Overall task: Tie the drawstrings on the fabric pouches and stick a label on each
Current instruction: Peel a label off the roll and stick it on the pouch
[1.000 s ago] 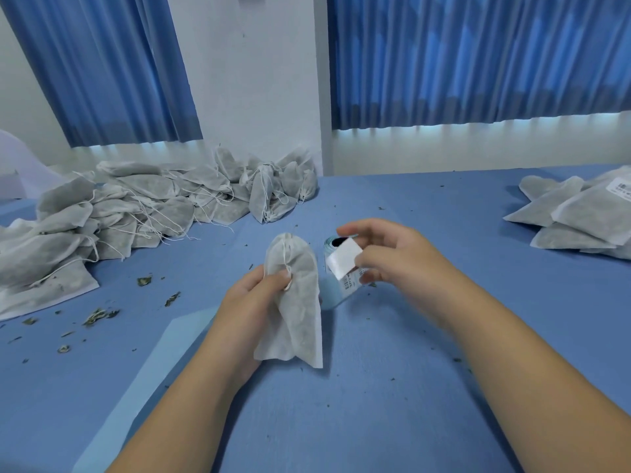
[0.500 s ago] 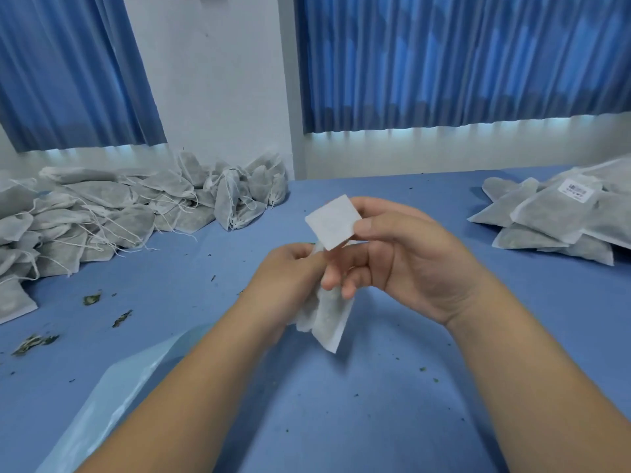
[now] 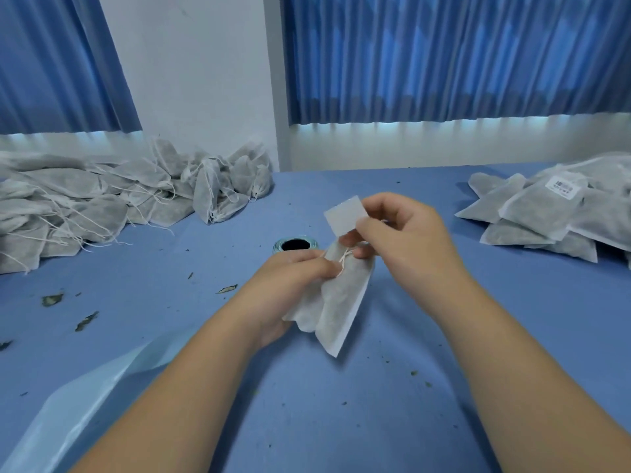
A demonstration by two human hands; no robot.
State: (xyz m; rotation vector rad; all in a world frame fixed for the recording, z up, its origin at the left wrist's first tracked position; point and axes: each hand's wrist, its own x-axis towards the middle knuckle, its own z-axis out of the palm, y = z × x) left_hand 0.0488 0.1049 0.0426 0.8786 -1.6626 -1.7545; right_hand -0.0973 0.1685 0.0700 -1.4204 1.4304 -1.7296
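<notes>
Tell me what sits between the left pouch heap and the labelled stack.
Head view: the label roll, then the left hand gripping a pouch and the right hand pinching a label.

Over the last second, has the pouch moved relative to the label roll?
Yes. The pouch, gripped by the left hand, was left of the roll; now it is right of it, below the label the right hand pinches.

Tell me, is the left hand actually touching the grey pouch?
Touching. The head view shows the left hand gripping the pouch near its drawstring top, its fingers curled over the fabric with no gap.
</notes>
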